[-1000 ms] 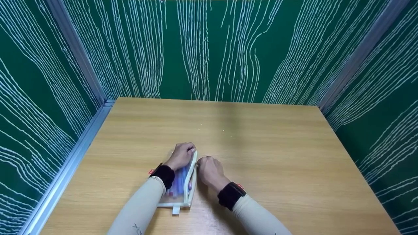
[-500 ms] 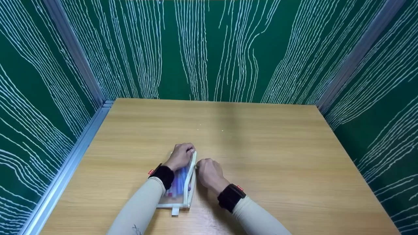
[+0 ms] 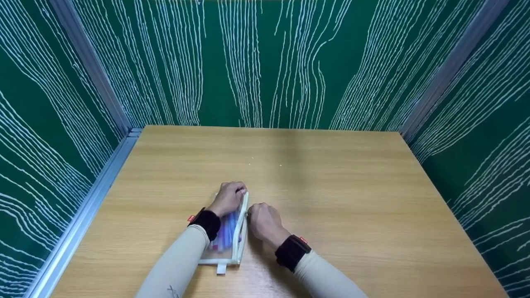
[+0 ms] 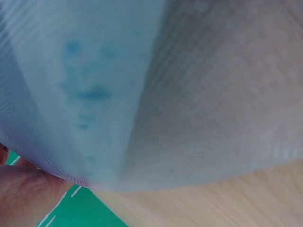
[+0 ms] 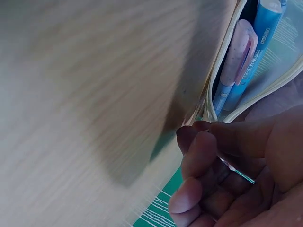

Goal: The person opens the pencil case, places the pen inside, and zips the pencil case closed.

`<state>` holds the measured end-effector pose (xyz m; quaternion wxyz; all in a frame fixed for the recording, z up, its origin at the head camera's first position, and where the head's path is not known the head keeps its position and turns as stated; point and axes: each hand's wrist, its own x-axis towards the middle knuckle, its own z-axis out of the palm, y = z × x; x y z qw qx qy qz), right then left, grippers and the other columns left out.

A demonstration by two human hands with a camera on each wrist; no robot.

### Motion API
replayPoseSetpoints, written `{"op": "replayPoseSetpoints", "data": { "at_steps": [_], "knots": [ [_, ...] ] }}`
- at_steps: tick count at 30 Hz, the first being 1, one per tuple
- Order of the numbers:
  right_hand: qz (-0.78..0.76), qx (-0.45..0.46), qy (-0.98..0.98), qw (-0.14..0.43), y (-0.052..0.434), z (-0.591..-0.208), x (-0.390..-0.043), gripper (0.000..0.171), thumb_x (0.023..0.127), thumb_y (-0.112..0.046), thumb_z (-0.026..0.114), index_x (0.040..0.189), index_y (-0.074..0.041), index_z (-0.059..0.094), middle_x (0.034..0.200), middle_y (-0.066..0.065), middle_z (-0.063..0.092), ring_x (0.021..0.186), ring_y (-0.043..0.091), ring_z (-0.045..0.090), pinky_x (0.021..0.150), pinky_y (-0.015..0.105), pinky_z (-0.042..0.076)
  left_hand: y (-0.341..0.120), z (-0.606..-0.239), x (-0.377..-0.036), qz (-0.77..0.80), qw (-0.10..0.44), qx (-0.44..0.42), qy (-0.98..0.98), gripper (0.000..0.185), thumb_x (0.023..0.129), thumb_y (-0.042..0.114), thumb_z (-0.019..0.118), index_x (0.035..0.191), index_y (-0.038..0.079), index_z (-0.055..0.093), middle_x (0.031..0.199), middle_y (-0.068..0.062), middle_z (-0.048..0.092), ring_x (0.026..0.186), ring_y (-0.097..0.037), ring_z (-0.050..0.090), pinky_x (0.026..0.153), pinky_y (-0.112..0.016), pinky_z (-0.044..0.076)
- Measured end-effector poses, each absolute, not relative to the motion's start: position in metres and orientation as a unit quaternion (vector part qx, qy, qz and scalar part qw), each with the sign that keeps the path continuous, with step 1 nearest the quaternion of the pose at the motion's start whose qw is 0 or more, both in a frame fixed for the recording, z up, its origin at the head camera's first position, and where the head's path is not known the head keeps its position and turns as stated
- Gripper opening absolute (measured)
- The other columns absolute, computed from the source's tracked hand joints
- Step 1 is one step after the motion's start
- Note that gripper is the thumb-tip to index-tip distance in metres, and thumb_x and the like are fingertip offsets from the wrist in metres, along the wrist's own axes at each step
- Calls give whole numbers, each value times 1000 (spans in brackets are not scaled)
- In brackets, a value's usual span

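A see-through zip pencil case [image 3: 236,246] with pale edging lies on the table, several pens [image 3: 225,236] inside. My left hand [image 3: 228,198] grips its far end from above. At the case's right edge, my right hand [image 3: 265,221] pinches the zip's pull, mostly hidden by the fingertips. The right wrist view looks into the unzipped part, where a blue pen [image 5: 261,40] lies beside one with a pale speckled cap [image 5: 238,52]. In the left wrist view, the case's mesh side [image 4: 213,104] fills most of the picture, with part of the left hand [image 4: 28,196] at lower left.
The wooden table [image 3: 352,186] stretches away on all sides of the case. Small white specks [image 3: 280,165] lie farther back. Green walls [image 3: 290,62] with white wavy lines stand behind and at both sides; a metal rail [image 3: 83,211] runs along the left edge.
My right hand has moved slightly toward me along the zip, and the gap in the case has become a little shorter. The left hand keeps its grip at the far end.
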<state>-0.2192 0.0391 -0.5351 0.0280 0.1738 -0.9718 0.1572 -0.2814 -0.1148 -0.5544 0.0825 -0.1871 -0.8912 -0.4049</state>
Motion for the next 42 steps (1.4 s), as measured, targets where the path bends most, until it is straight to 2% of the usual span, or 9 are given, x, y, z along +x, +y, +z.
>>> {"op": "replayPoseSetpoints", "data": {
  "at_steps": [8, 17, 23, 32, 37, 42],
  "knots": [
    [161, 171, -972, 15, 40, -532, -216, 28, 81, 3, 53, 61, -15, 59, 70, 7, 68, 63, 26, 65, 60, 40, 56, -113, -553, -281, -406, 62, -163, -897, 12, 95, 1, 64, 85, 4, 70, 87, -9, 71, 97, -37, 63, 96, -53, 46],
    [161, 168, -972, 3, 40, -531, -211, 29, 76, 5, 53, 58, -18, 56, 69, 4, 68, 63, 25, 65, 61, 41, 55, -114, -554, -281, -410, 103, -206, -883, 10, 92, -4, 64, 83, 0, 68, 80, -11, 69, 83, -35, 65, 86, -53, 50],
    [162, 166, -973, -10, 40, -531, -210, 27, 77, 4, 53, 59, -17, 57, 69, 5, 67, 62, 24, 63, 62, 40, 56, -113, -554, -283, -413, 85, -183, -888, 11, 93, -2, 64, 84, 1, 69, 82, -10, 70, 85, -34, 65, 84, -51, 52],
    [143, 174, -974, 2, 40, -531, -206, 27, 77, 2, 57, 58, -17, 55, 67, 6, 65, 60, 25, 63, 57, 41, 55, -112, -553, -282, -409, 59, -160, -897, 12, 95, -1, 63, 85, 4, 70, 85, -8, 70, 89, -32, 64, 86, -49, 51],
    [146, 172, -974, -10, 40, -531, -206, 25, 79, 1, 56, 61, -16, 58, 68, 6, 65, 61, 25, 63, 60, 41, 56, -112, -552, -282, -408, 58, -155, -898, 12, 95, 0, 63, 86, 4, 70, 86, -9, 71, 93, -34, 64, 90, -51, 50],
    [146, 176, -973, -14, 41, -530, -205, 26, 77, 2, 55, 60, -17, 57, 68, 4, 65, 61, 23, 63, 60, 39, 56, -111, -552, -282, -408, 76, -171, -894, 13, 94, -2, 63, 83, 3, 69, 82, -8, 69, 86, -32, 64, 84, -50, 51]
  ]
}}
